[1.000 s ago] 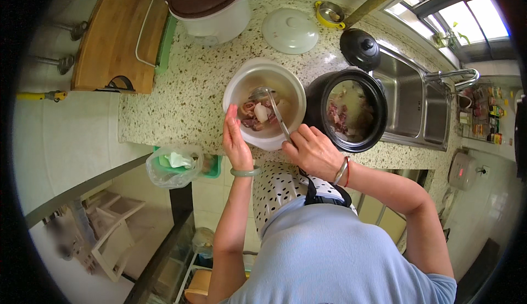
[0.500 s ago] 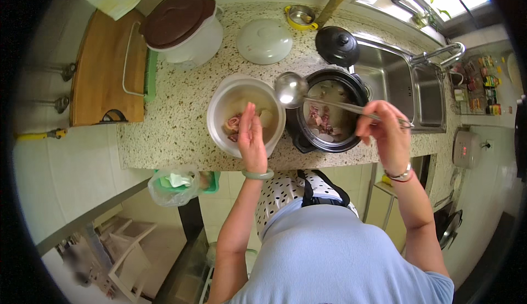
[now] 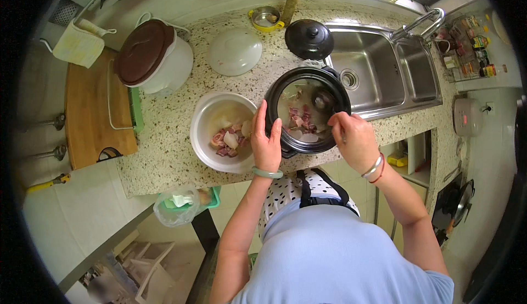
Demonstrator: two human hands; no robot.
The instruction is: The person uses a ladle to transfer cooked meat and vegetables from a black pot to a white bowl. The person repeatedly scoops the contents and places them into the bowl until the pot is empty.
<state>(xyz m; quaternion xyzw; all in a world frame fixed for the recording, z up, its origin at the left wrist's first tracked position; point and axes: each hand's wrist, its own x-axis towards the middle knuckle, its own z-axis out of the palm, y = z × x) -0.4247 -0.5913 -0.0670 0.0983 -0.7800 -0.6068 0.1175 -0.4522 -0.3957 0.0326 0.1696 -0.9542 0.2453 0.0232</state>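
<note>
My right hand (image 3: 355, 139) is closed around the handle of a metal ladle. The ladle's bowl (image 3: 323, 102) dips into cloudy liquid in a black pot (image 3: 345, 98), beside reddish meat chunks (image 3: 300, 118) and pale slices. My left hand (image 3: 266, 142) is open, fingers up and thumb apart. It stands between the black pot and a white bowl (image 3: 198, 142), close to the pot's left rim; whether it touches is unclear. In the white bowl lie meat pieces (image 3: 225, 142) and pale chunks in murky liquid.
Behind are a black lid (image 3: 309, 39), a pale round lid (image 3: 235, 51) and a small yellow pan (image 3: 265, 18). A steel sink (image 3: 373, 68) adjoins on the right. At left stand a brown-lidded white container (image 3: 175, 65) and a wooden board (image 3: 90, 112). A bagged green bin (image 3: 178, 202) hangs at the counter edge.
The ladle went from above the gap between the vessels down into the black pot. My left hand moved from over the white bowl toward the pot. The view has shifted.
</note>
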